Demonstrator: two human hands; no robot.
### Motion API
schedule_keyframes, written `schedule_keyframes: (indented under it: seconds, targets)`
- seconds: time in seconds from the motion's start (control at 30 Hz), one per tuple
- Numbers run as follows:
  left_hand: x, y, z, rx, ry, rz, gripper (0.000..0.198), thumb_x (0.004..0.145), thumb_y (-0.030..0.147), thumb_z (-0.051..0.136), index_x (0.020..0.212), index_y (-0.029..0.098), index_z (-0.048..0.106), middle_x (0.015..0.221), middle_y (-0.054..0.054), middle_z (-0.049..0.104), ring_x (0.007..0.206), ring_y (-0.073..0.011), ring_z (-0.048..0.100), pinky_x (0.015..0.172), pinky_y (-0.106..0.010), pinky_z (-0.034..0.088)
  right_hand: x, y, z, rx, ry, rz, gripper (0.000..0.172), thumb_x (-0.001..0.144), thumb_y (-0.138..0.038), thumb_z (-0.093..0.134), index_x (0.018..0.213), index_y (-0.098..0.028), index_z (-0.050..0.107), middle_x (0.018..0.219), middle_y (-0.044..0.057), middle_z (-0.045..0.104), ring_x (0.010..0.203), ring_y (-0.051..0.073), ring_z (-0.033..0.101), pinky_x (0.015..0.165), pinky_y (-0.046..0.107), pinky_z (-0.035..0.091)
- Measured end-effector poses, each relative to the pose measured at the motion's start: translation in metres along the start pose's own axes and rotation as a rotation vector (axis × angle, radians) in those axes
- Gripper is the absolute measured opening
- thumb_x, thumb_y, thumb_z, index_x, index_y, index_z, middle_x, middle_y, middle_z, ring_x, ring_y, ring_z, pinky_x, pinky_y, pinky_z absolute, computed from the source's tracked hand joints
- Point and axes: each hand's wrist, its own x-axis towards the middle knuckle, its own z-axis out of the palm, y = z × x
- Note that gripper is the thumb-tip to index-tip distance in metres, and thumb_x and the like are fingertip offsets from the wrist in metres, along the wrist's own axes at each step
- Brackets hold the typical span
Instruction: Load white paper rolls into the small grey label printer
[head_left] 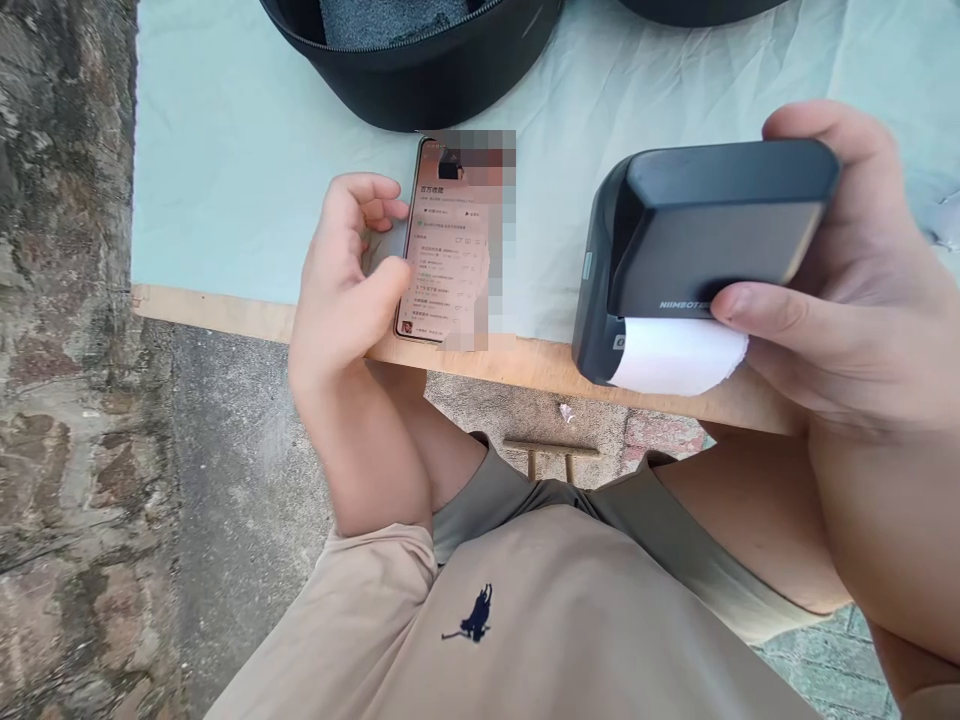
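Note:
My left hand (349, 275) is wrapped round the left edge of a smartphone (442, 260) with its lit screen facing up; the thumb rests on the screen's lower left. The phone hovers over the table's near edge. My right hand (840, 300) grips a dark grey handheld label printer (697, 240), fingers over its top right corner and thumb pressed at the slot. A white roll of label paper (675, 355) shows in the printer's open underside, touching my thumb.
A wooden table (247, 315) covered by a pale green cloth (240, 150) lies ahead. A black zipped bag (420, 60) sits at its far side, a second dark one at the top right. A stone wall rises on the left.

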Motion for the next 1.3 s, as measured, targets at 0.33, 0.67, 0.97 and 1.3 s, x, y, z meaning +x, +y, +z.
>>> schedule_keyframes:
  seconds: [0.33,0.67,0.97,1.3]
  targets:
    - [0.0,-0.006,-0.009,0.035,-0.178,0.112,0.065,0.063,0.034,0.071,0.123,0.034,0.047,0.128,-0.005,0.05,0.125,-0.0307,0.044,0.108,-0.056,0.036,0.001,0.001,-0.002,0.009,-0.003,-0.014,0.062,0.067,-0.03,0.084,0.12,-0.046,0.054,0.109,-0.006,0.056,0.087,0.01,0.056,0.063,0.024,0.054]
    - [-0.001,0.002,-0.006,0.03,-0.106,0.025,0.055,0.065,0.031,0.069,0.117,0.036,0.049,0.124,-0.004,0.055,0.115,-0.0291,0.049,0.1,-0.053,0.038,0.001,0.0,-0.003,0.016,-0.002,-0.001,0.063,0.067,-0.027,0.083,0.12,-0.048,0.055,0.113,-0.007,0.057,0.088,0.009,0.056,0.065,0.023,0.054]
    - [0.0,-0.005,-0.006,-0.025,-0.088,0.06,0.056,0.068,0.039,0.073,0.118,0.035,0.049,0.123,-0.004,0.053,0.118,-0.0278,0.048,0.103,-0.052,0.037,0.001,0.001,-0.002,-0.001,0.001,-0.015,0.063,0.068,-0.029,0.083,0.121,-0.046,0.053,0.1,-0.005,0.055,0.087,0.011,0.056,0.066,0.026,0.052]
    - [0.0,-0.005,-0.007,-0.023,-0.089,0.044,0.056,0.065,0.026,0.071,0.116,0.04,0.051,0.123,-0.001,0.055,0.114,-0.0253,0.049,0.102,-0.046,0.04,0.0,0.0,-0.004,0.022,-0.009,0.003,0.063,0.068,-0.027,0.082,0.12,-0.047,0.053,0.099,-0.004,0.054,0.086,0.011,0.054,0.065,0.025,0.054]
